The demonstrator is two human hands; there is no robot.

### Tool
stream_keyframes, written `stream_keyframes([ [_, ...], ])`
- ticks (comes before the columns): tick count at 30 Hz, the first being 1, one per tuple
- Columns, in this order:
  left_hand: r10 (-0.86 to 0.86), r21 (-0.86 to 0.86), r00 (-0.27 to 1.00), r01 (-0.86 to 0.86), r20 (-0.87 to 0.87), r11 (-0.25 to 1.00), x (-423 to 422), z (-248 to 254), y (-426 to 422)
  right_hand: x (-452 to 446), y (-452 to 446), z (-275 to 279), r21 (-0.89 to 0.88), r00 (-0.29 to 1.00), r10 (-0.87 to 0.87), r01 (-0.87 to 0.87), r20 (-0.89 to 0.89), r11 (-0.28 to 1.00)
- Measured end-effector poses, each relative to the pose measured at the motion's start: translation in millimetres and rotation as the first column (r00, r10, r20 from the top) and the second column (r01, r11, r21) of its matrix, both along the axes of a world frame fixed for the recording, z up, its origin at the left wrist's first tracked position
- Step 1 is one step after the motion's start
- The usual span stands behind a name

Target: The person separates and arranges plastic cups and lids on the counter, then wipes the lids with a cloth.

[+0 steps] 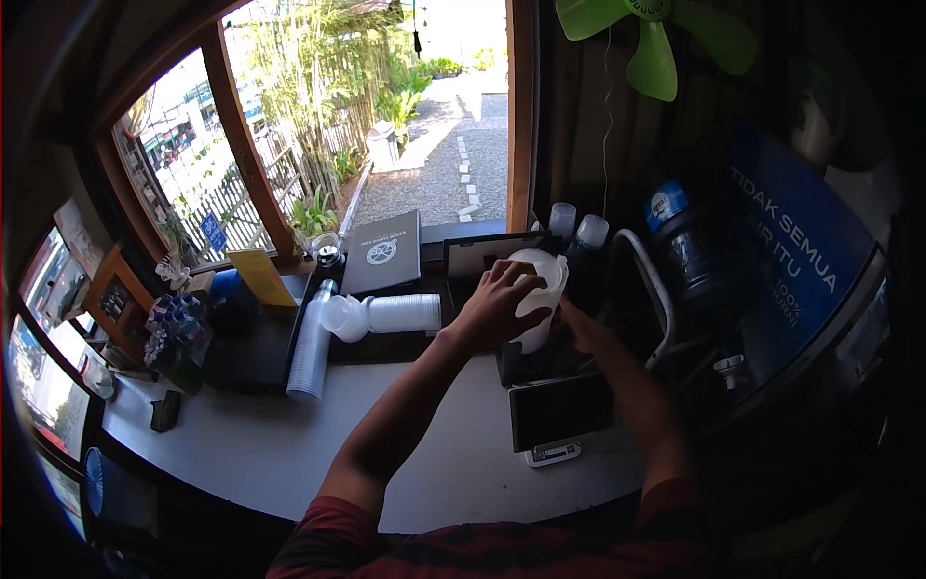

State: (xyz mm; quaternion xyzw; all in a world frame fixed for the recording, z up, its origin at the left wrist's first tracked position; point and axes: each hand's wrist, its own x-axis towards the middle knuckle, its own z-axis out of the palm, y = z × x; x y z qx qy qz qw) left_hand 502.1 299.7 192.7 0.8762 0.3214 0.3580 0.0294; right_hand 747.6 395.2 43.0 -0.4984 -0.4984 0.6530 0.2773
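My left hand (pixel 503 301) reaches to the middle of the counter, its fingers curled over a white translucent cylindrical container (pixel 540 268) with a round rim. Whether it is one vessel or a stack of lids, I cannot tell. On the container's right side is my right hand (pixel 582 328), in shadow, its fingertips close to the lower wall; its grip is unclear. Clear plastic cups (pixel 562 220) and a paler-topped cup stack (pixel 591 232) stand just behind. A black-screened tablet (pixel 561 410) leans in front of the hands.
Stacked clear cups (pixel 405 314) lie on the counter (pixel 424 405), with another long stack (pixel 311 343) to their left. A dark menu folder (pixel 383 253) leans by the window. At right stand a large water bottle (pixel 694 241) and a blue sign (pixel 786 251); a green fan (pixel 653 63) hangs above.
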Motion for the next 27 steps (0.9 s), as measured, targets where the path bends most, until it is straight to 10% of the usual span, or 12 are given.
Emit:
stream_keyframes([
  [11,-0.026,-0.216,0.999,0.029,0.018,0.976,-6,-32,15,10,16,-17,-0.425,0.988,0.107,-0.145,-0.113,0.894],
  [27,-0.017,-0.185,0.999,0.025,0.044,0.982,-15,-53,20,3,5,5,-0.272,0.983,0.159,-0.129,0.089,0.954],
])
